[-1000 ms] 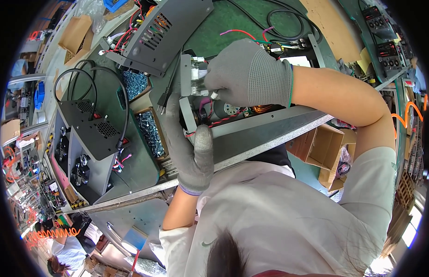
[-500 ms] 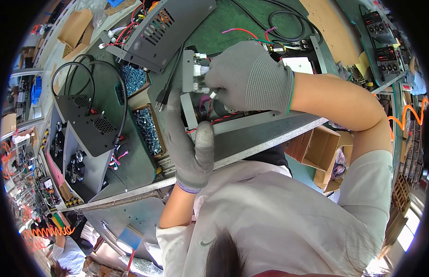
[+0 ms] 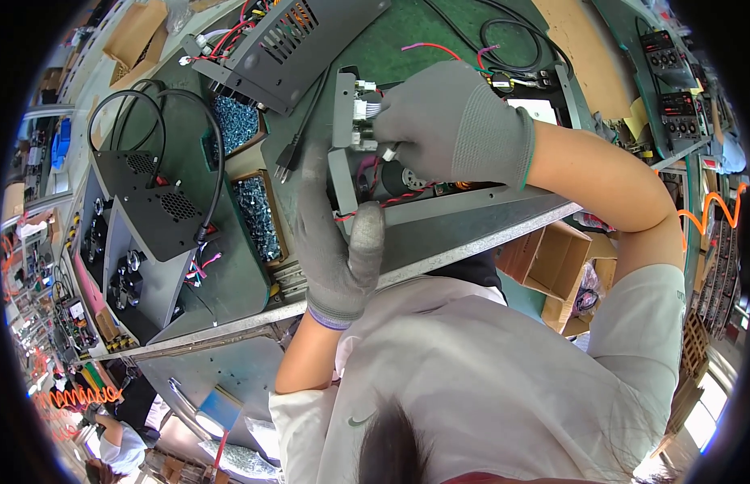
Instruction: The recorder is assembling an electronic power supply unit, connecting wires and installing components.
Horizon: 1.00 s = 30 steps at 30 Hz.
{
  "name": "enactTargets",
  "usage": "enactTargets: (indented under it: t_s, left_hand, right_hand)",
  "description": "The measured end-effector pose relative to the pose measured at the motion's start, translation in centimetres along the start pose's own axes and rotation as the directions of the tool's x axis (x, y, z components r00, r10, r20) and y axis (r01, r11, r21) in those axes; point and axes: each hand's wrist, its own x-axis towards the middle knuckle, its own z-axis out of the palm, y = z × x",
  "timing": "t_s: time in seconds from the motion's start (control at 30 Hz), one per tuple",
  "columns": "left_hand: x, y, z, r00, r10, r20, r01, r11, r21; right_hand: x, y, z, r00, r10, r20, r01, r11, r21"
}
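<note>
An uncovered dark-grey metal chassis (image 3: 492, 198) lies on the green bench top, with wires, a round motor-like part and red-black twisted wire inside. Over its left end my right hand (image 3: 443, 121), in a grey glove, is closed in a pinch. A small white wire connector (image 3: 389, 153) pokes out below those fingers; the fingertips are partly hidden. White sockets (image 3: 363, 109) line the inner side of the end panel (image 3: 342, 109). My gloved left hand (image 3: 334, 242) is open beside that panel, fingers stretched along its outer side, thumb apart near the chassis corner.
A slotted grey case (image 3: 286, 56) with loose wires stands at the far left. Two screw-filled boxes (image 3: 258, 218) sit left of my left hand, near a power plug (image 3: 288, 157). More black housings (image 3: 161, 214) stand farther left. Cardboard boxes (image 3: 544, 258) lie below the bench edge.
The view has shifted slightly, so the bench things appear farther right. My right hand has drawn a little away from the end panel, showing more of the white sockets. My left hand stays beside it.
</note>
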Motion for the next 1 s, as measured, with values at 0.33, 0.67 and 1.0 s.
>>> enactTargets:
  t_s: [0.33, 0.67, 1.0]
  left_hand:
    - [0.3, -0.4, 0.2, 1.000, 0.025, -0.008, -0.026, 0.998, -0.056]
    - [0.3, -0.5, 0.3, 1.000, 0.006, -0.009, -0.007, 0.999, -0.038]
    - [0.2, -1.2, 0.1, 1.000, 0.016, -0.016, -0.017, 0.999, -0.050]
  right_hand:
    - [0.0, 0.3, 0.0, 0.998, -0.028, -0.056, 0.031, 0.997, 0.066]
    - [-0.1, -0.1, 0.2, 0.998, 0.004, -0.067, 0.000, 0.999, 0.053]
    - [0.4, -0.2, -0.5, 1.000, 0.010, -0.007, -0.009, 0.995, 0.101]
